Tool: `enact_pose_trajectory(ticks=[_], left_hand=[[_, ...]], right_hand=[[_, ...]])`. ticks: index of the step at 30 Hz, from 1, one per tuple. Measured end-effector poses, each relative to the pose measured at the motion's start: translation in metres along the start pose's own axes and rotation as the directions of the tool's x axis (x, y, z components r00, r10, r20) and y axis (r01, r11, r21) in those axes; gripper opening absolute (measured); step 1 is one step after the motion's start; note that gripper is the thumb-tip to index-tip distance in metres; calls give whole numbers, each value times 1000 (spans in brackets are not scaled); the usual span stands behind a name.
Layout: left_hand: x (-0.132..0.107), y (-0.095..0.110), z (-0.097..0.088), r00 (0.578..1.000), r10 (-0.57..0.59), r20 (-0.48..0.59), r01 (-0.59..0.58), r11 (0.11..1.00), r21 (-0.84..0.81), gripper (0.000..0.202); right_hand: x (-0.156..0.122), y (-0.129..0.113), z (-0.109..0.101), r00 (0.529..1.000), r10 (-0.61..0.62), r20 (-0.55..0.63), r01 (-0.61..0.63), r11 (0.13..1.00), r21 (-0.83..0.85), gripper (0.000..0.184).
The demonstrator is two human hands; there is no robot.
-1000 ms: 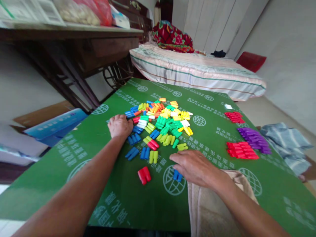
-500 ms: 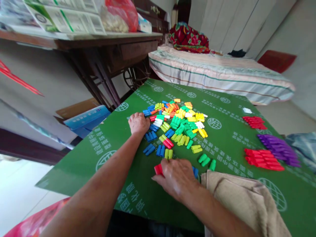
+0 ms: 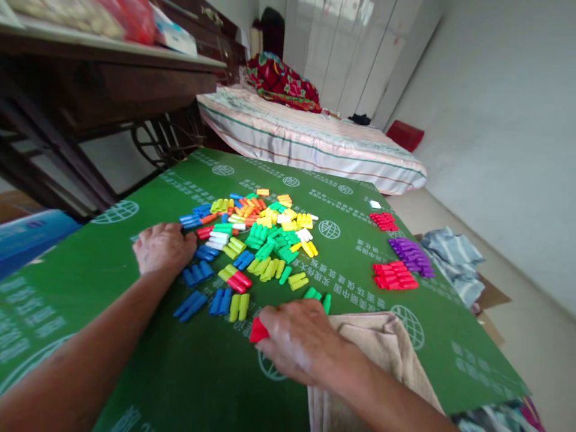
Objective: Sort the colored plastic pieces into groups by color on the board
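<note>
A heap of small coloured plastic pieces [image 3: 258, 237] in blue, green, yellow, orange, white and red lies in the middle of a green printed board [image 3: 135, 336]. My left hand [image 3: 162, 247] rests curled at the heap's left edge, beside blue pieces [image 3: 198, 273]; what its fingers hold is hidden. My right hand [image 3: 299, 339] is closed near the front of the board, pinching a red piece [image 3: 258, 331] whose tip shows at its left. Green pieces [image 3: 317, 295] lie just beyond that hand.
Sorted groups of red pieces [image 3: 395, 275], purple pieces [image 3: 411, 256] and more red pieces [image 3: 383, 221] lie at the right. A beige towel [image 3: 382, 354] lies under my right forearm. A dark wooden table [image 3: 103, 78] stands at left, a bed [image 3: 310, 141] behind.
My right hand has closed over the red piece at the front and holds it. The camera view has swung right. My left hand stays at the heap's left edge.
</note>
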State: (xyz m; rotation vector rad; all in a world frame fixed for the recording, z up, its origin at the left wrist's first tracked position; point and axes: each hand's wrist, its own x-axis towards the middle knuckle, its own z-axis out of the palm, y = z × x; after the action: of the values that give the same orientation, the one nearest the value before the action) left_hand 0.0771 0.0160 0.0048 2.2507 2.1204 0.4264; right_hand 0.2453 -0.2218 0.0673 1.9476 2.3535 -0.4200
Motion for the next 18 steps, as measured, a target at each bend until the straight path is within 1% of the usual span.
enact_pose_trajectory(ticks=[3,6,8,10,12,15,18], left_hand=[[3,0,0,1000,0,14,0,999,32,59],[5,-1,2,1000,-15,23,13,998,69,58],[7,-2,4,1000,-17,25,15,997,78,57],[9,-4,7,1000,-17,21,15,997,80,58],[11,-5,9,1000,-18,14,17,996,86,59],[11,-4,10,1000,-14,11,13,995,95,58],[9,-2,7,1000,-19,22,16,995,101,57]], right_hand=[[-23,45,-18,996,85,-1,-85,996,-18,21],[-47,101,-31,964,265,-31,-266,961,-72,19],[-62,140,-35,932,360,-35,-361,923,-131,17],[-74,177,-35,912,411,-17,-405,890,-212,21],[-83,207,-33,892,451,9,-434,862,-261,28],[-91,238,-29,895,445,37,-422,869,-258,33],[-93,253,-22,907,418,45,-400,892,-212,32]])
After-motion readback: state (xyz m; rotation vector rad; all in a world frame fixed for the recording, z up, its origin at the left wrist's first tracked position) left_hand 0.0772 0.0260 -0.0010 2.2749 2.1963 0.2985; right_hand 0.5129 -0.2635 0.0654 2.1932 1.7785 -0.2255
